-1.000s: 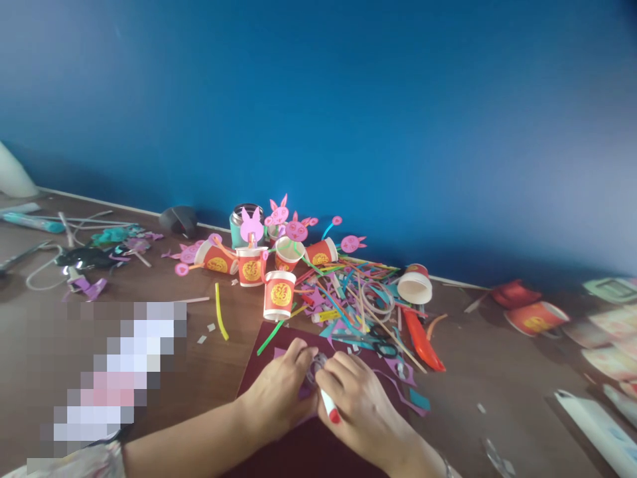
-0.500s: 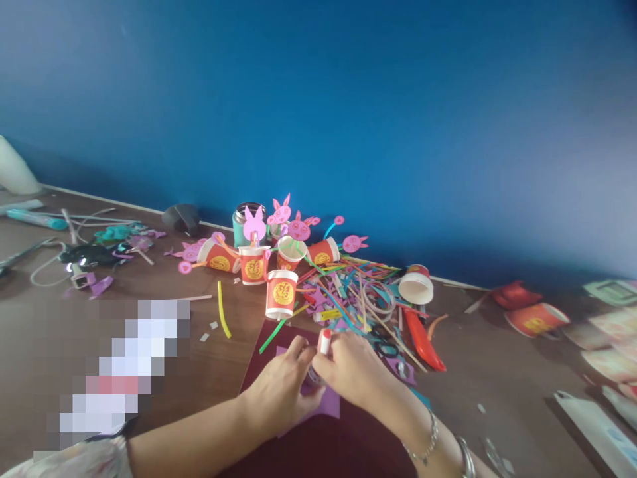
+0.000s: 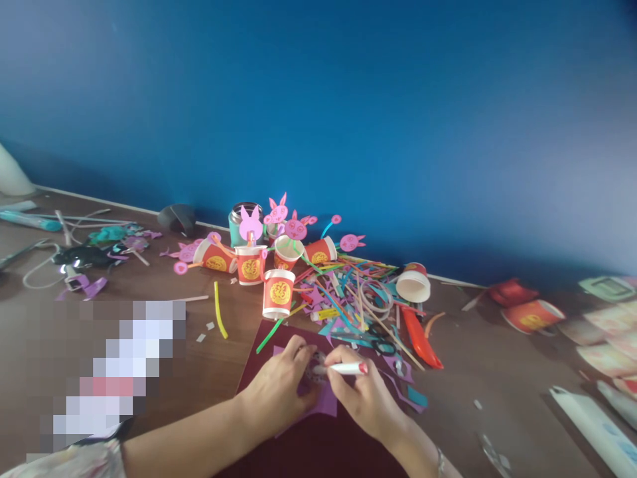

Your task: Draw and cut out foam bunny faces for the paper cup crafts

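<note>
My right hand [image 3: 365,392] pinches a white marker with a red end [image 3: 348,368]. The marker lies nearly level, its tip side pointing left toward a small round ring-like object [image 3: 315,369], perhaps a tape roll. With curved fingers my left hand [image 3: 281,375] grips that round object from the left and presses it onto a sheet of purple paper [image 3: 326,401]. Under the paper lies a dark maroon board [image 3: 323,451]. Just beyond the hands a red paper cup with a yellow print [image 3: 279,293] stands beside a green strip [image 3: 269,337].
Several red cups with pink rabbit cut-outs [image 3: 250,224] stand or lie near the blue wall. A heap of coloured strips and scraps [image 3: 343,299], scissors [image 3: 383,343] and a red pouch-like thing [image 3: 422,337] lie right of centre. A black glue gun [image 3: 87,255] is at left.
My right hand has moved right and turned, and the marker has swung from upright to nearly level. The round object shows more now. My left hand stays on it.
</note>
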{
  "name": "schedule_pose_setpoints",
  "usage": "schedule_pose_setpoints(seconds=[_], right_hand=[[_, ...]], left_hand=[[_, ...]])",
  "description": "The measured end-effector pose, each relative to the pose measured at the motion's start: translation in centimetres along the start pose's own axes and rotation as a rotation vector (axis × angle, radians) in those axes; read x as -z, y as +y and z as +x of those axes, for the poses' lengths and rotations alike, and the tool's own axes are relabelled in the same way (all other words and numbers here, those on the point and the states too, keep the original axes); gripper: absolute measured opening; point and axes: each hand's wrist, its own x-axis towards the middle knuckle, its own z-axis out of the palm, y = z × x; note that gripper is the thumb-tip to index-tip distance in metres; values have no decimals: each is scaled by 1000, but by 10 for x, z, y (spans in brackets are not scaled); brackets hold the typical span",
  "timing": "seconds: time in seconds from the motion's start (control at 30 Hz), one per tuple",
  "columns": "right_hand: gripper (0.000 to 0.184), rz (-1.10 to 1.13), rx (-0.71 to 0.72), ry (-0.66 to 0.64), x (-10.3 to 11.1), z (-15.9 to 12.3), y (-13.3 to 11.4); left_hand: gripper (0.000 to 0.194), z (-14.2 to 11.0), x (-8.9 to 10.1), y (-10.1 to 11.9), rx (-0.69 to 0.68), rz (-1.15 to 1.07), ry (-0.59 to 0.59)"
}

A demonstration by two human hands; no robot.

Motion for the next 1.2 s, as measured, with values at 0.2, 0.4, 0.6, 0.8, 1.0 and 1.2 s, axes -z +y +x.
schedule_pose_setpoints(seconds=[0.2,0.4,0.6,0.8,1.0,1.2], right_hand=[[14,-196,323,63,-9,-9,8],[11,-165,232,144,-12,-9,3],[27,423,-332,445,-6,-9,14],[24,208,-237,428,-16,-23,20],[19,61,-137,412,-14,-22,16],[27,216,-258,495,-13,-24,23]], left_hand=[[46,0,2,-1,-8,-2,-16],[48,0,4,0,-13,6,-28],[39,2,2,4,31,68,32],[46,0,3,2,-11,80,29],[48,-1,6,11,-16,179,-48],[46,1,6,17,-29,144,-98]])
